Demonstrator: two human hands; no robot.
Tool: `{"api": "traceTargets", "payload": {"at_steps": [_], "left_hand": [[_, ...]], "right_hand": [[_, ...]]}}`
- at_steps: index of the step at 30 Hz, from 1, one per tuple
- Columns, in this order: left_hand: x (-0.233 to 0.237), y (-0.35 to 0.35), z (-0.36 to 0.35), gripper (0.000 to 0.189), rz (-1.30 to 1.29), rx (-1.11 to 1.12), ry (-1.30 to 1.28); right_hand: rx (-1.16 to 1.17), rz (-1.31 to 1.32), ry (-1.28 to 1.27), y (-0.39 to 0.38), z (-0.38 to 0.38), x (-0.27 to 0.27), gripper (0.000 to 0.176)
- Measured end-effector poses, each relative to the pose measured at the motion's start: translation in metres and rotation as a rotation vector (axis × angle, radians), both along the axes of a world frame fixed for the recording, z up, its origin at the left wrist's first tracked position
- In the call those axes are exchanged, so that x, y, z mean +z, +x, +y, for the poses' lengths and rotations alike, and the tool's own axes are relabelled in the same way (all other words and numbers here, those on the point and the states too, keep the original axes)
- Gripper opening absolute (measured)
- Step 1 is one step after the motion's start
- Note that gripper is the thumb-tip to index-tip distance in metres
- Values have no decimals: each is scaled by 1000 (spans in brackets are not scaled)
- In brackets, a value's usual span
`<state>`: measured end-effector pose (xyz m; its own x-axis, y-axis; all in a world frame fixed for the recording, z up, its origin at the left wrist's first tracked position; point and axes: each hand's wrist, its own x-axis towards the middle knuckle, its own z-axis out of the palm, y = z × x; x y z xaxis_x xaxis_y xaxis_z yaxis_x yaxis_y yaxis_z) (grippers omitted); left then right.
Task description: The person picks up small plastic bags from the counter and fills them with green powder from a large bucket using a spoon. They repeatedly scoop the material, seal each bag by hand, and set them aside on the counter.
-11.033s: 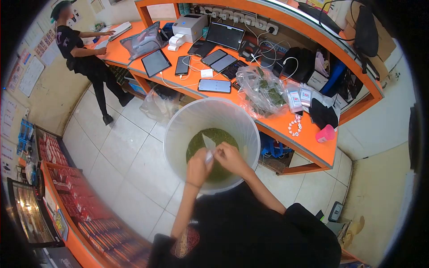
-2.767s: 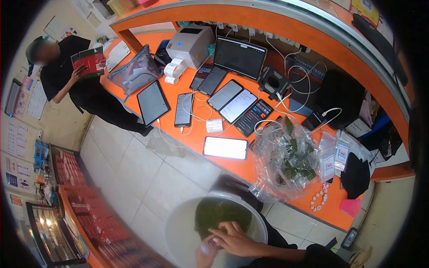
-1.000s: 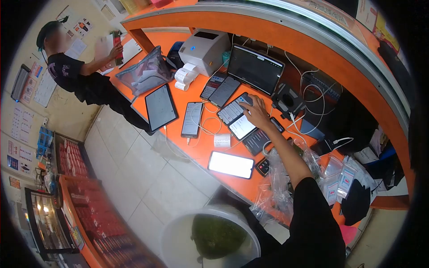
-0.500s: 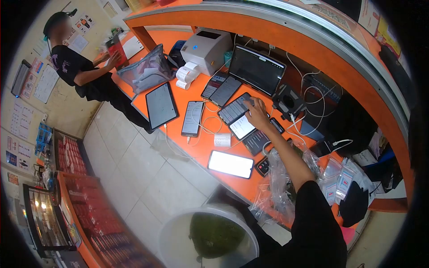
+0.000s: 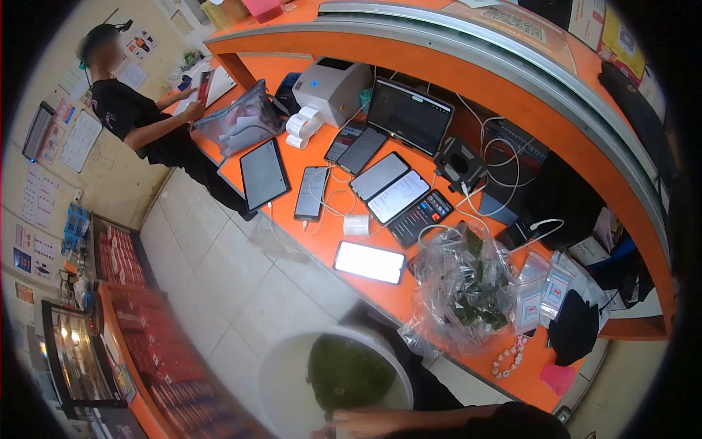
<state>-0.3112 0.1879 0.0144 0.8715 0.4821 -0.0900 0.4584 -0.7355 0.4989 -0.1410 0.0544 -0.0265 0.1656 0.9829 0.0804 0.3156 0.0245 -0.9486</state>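
Observation:
A white tub (image 5: 274, 366) stands at the lower middle, with a large dark green leaf (image 5: 349, 372) in it. My right hand (image 5: 369, 422) reaches in along the bottom edge of the view, over the tub's near side. Its fingers are closed around the leaf's dark stem, partly cut off by the frame. My left hand is out of view. Just beyond the tub, a brightly lit phone (image 5: 370, 262) lies on the orange counter (image 5: 311, 241). Right of the phone sits a crumpled clear plastic bag (image 5: 457, 289) with green leaves inside.
Several phones, one with a lit list (image 5: 398, 196), a tablet (image 5: 265, 174), a laptop (image 5: 409, 115) and a label printer (image 5: 333, 88) crowd the counter among cables. A beaded strap (image 5: 508, 358) lies near the edge. Another person (image 5: 139, 117) stands far left, holding a red item.
My right hand has left the phones and come back down to the tub. The plastic bag and its leaves now show fully. The other person's red item has turned and moved slightly.

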Motion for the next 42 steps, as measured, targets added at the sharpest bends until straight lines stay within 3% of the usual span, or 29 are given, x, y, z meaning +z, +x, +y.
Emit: {"api": "traceTargets", "payload": {"at_steps": [2,3,6,8,10,11,13,14,15,16,18,19,20,22,25,29,31,35,37,42], "left_hand": [[-2,-2,0,27,-103,-110,137],[0,-1,-6,17,-1,-40,111],[-2,-3,-7,15,-27,-57,66],[-6,-6,-1,19,26,-66,67],[-28,-4,9,41,-174,-46,19],[-23,-5,6,41,-178,-47,20],[19,23,-11,45,-215,323,-222],[21,20,-7,45,-222,317,-223],[21,19,2,51,-253,405,-436],[19,19,10,57,-281,487,-650],[11,25,11,57,-405,502,-759],[14,31,7,57,-397,498,-829],[14,33,6,58,-388,493,-901],[-5,30,9,57,-409,434,-989],[-17,36,0,59,-515,533,-1164],[-23,36,2,53,-509,527,-1174],[-18,35,11,51,-325,345,-964],[-15,34,20,48,-194,226,-935],[-27,29,22,44,-151,166,-798],[-46,24,32,30,-115,110,-788]], "right_hand": [[-58,96,95,-24,12,-3,43],[-59,78,48,-24,16,0,39],[-70,61,-8,-18,10,11,33],[-122,31,0,-22,7,8,29],[-349,-163,51,-18,-2,10,29],[-510,-155,74,-16,-7,16,23],[-405,-175,-23,-20,-17,8,21],[-300,-191,-121,-21,-22,4,21],[101,-84,-222,-13,-27,5,21],[93,-93,-220,-18,-28,3,21],[-322,-97,159,-31,-26,-2,22],[-417,-133,127,-26,-27,19,22],[-418,-139,125,-24,-22,26,22],[-511,290,12,-26,-11,36,20],[-519,261,74,-37,3,25,22],[-630,195,116,-50,13,-5,24],[-630,172,2,-46,2,14,20],[-711,-13,9,-53,-2,-8,16],[-711,263,-107,-52,-5,0,15],[-736,343,-99,-57,-10,2,14]]}}
